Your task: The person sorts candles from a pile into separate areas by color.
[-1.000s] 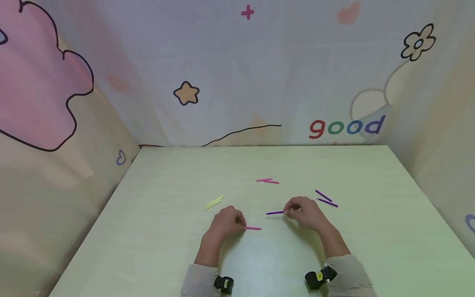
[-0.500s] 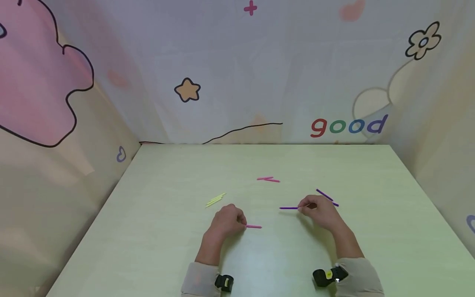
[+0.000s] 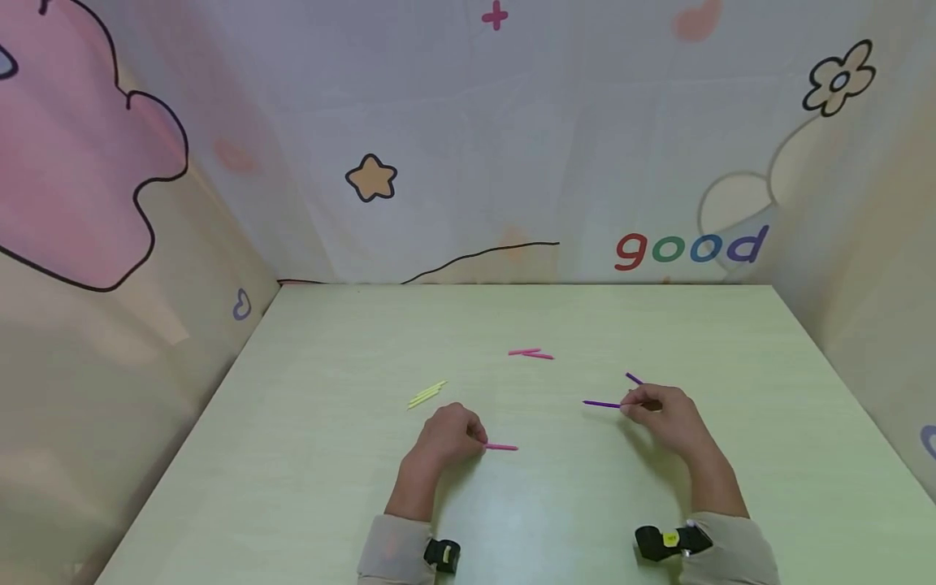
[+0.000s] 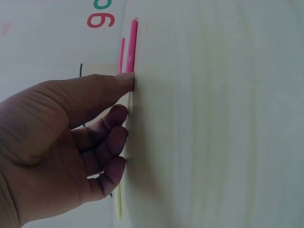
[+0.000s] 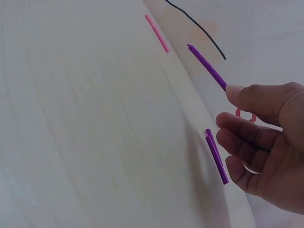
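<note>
My left hand (image 3: 448, 435) pinches one end of a thin pink stick (image 3: 501, 447) between thumb and finger, low over the table; the stick points right. In the left wrist view the thumb presses on the pink stick (image 4: 132, 47), the other fingers curling below. Farther right, my right hand (image 3: 665, 416) pinches a thin purple stick (image 3: 602, 404) pointing left. The right wrist view shows this purple stick (image 5: 206, 66) raised off the table. Behind the right hand lies another purple stick (image 3: 633, 378), partly covered by it; the right wrist view shows purple sticks (image 5: 217, 159) lying below the fingers.
Several yellow sticks (image 3: 426, 395) lie together beyond the left hand. Two pink sticks (image 3: 525, 352) lie at the table's middle, farther back. The pale table (image 3: 351, 333) meets a printed cloth backdrop (image 3: 453, 122) behind and at both sides.
My right hand has moved to the right and slightly away with the purple stick, and now covers part of the purple sticks on the table. The left hand has stayed in place.
</note>
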A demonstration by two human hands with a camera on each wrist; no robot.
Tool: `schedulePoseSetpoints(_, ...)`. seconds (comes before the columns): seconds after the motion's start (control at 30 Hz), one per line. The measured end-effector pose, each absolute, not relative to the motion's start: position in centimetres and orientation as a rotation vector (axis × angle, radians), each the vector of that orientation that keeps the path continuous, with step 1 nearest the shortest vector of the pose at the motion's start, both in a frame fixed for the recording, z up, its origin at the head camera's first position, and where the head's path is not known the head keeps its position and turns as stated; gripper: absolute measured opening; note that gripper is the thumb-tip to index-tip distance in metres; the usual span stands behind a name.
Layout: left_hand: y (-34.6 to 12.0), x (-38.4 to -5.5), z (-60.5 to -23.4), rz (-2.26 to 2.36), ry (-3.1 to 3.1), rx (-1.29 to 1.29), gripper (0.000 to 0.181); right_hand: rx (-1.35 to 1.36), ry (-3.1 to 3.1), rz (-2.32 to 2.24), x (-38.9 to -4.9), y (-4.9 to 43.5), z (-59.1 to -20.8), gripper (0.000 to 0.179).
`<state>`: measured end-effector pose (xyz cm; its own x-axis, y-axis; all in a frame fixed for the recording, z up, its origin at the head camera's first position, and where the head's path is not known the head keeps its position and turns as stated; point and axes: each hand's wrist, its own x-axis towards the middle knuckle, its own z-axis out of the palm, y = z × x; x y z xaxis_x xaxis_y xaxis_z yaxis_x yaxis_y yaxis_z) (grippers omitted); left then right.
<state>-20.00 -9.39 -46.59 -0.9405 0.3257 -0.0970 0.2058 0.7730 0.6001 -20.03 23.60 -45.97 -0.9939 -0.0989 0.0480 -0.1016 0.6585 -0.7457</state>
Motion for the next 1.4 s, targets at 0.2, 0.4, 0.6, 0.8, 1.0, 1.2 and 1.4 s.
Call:
schedulePoseSetpoints(0.2,-9.4,-20.0,-46.5,0.917,2.758,0.418,0.006,0.078,-2.873,1.278,-19.8,25.1,-46.0,0.012)
schedulePoseSetpoints(0.4,-9.4,-20.1,-46.6,0.904,2.768,0.424,0.007,0.005,-2.882,1.283,-19.2,26.1,-46.2,0.017)
schedulePoseSetpoints(0.6,-9.3,-20.3,-46.6,0.910,2.762,0.408,0.008,-0.023,-2.862,1.251,-18.8,27.3,-46.6,0.018)
schedulePoseSetpoints(0.8,-9.2,-20.4,-46.8,0.915,2.751,0.397,0.009,-0.041,-2.855,1.217,-18.6,28.3,-46.9,0.020)
schedulePoseSetpoints(1.0,-9.3,-20.2,-46.7,0.922,2.742,0.393,0.008,-0.065,-2.850,1.203,-18.4,28.9,-46.9,0.021)
schedulePoseSetpoints(1.2,-9.4,-20.1,-46.6,0.935,2.741,0.381,0.009,-0.146,-2.866,1.208,-18.2,29.6,-47.0,0.021)
schedulePoseSetpoints(1.4,-9.3,-20.1,-46.4,0.937,2.729,0.370,0.009,-0.204,-2.890,1.175,-18.2,30.0,-47.4,0.019)
